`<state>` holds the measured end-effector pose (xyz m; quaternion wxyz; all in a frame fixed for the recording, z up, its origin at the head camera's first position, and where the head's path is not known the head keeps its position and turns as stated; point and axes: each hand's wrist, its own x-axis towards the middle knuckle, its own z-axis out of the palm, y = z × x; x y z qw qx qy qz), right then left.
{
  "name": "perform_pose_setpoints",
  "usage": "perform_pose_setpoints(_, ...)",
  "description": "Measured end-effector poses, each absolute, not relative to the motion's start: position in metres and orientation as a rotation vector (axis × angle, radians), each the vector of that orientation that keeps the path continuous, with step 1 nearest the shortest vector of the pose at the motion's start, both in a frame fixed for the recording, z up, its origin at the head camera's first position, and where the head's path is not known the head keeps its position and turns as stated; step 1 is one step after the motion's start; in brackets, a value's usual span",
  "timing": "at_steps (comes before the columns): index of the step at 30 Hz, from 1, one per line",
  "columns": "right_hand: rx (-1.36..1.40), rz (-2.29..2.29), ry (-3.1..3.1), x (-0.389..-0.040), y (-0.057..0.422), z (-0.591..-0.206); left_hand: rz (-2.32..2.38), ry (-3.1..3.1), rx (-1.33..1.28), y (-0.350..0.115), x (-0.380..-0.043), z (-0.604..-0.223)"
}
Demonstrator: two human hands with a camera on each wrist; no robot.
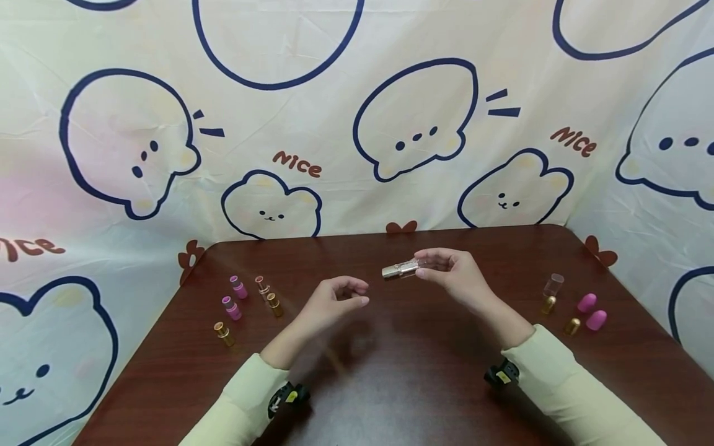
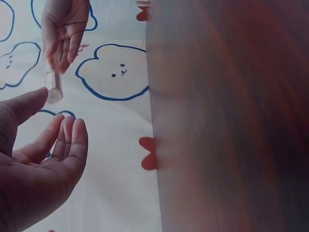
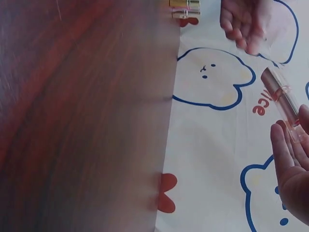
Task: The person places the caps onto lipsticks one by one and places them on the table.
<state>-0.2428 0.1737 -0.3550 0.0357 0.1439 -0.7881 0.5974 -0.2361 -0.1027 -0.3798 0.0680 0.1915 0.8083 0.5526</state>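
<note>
My right hand point(image 1: 460, 277) pinches a lipstick tube point(image 1: 400, 270) between thumb and fingers, above the middle of the table. The tube has a shiny silver base pointing left and a clear cap at the end in my grip. In the right wrist view the lipstick tube point(image 3: 281, 95) tilts, with reddish colour showing inside the clear part. My left hand point(image 1: 333, 305) hovers to the left of the tube, apart from it, holding nothing. Its fingers are loosely bent with the thumb spread, as the left hand point(image 2: 48, 159) shows in the left wrist view.
On the left of the brown table point(image 1: 390, 384) stand several uncapped lipstick bases, among them a purple one point(image 1: 238, 287) and a gold one point(image 1: 224, 334). On the right are a clear cap point(image 1: 554, 284), gold caps point(image 1: 572, 326) and pink caps point(image 1: 596, 320). A printed curtain point(image 1: 346, 204) hangs behind.
</note>
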Motion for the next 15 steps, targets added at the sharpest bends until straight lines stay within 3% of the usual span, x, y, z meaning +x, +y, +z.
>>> perform_pose_setpoints(15, 0.373, 1.507, -2.443, -0.273, 0.188, -0.357, 1.562, 2.572, 0.465, -0.164, -0.208, -0.376)
